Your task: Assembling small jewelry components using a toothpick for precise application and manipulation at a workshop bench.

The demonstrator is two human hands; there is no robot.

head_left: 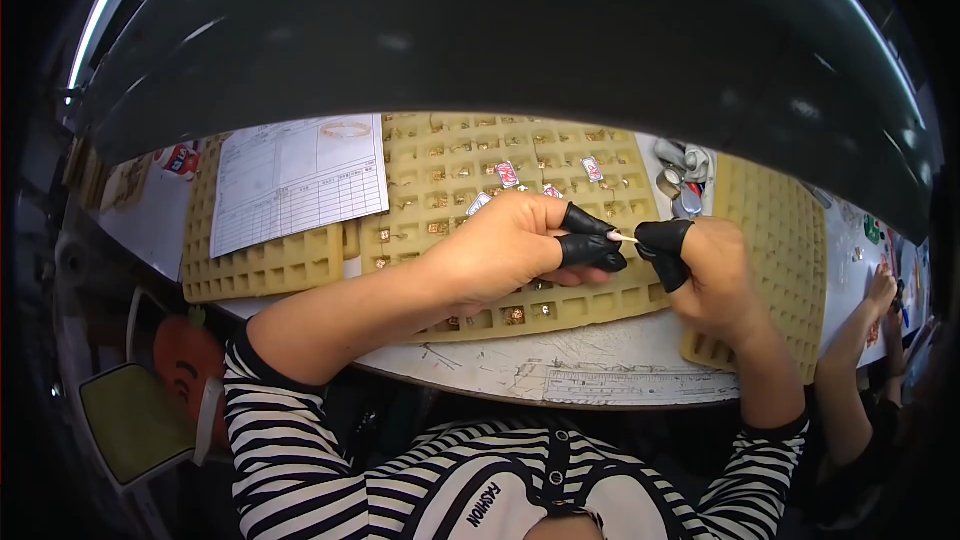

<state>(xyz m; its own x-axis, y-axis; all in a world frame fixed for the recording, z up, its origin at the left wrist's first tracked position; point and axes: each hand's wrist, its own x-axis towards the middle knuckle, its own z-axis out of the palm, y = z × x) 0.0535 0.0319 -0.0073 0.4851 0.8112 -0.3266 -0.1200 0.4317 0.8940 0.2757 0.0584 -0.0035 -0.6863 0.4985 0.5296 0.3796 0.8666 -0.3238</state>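
Observation:
My left hand (515, 245) and my right hand (705, 265) meet above the middle tray, with black finger covers on their thumbs and index fingers. Between the fingertips runs a short, thin pale stick (627, 239) with a whitish-pink end at the left fingers. The right hand pinches its other end. My left thumb and index finger are pressed together; whatever they hold is too small or hidden to name. Beneath both hands lies a yellow tray (590, 312) with rows of square pockets, many holding small gold-coloured jewellery pieces (514, 316).
A printed sheet (300, 180) with a table covers part of the left tray (215, 275). Another pocketed tray (765, 250) stands at the right, beside small containers (685, 200). A dark hood (480, 30) overhangs the bench. Another person's arm (850, 370) reaches in at right.

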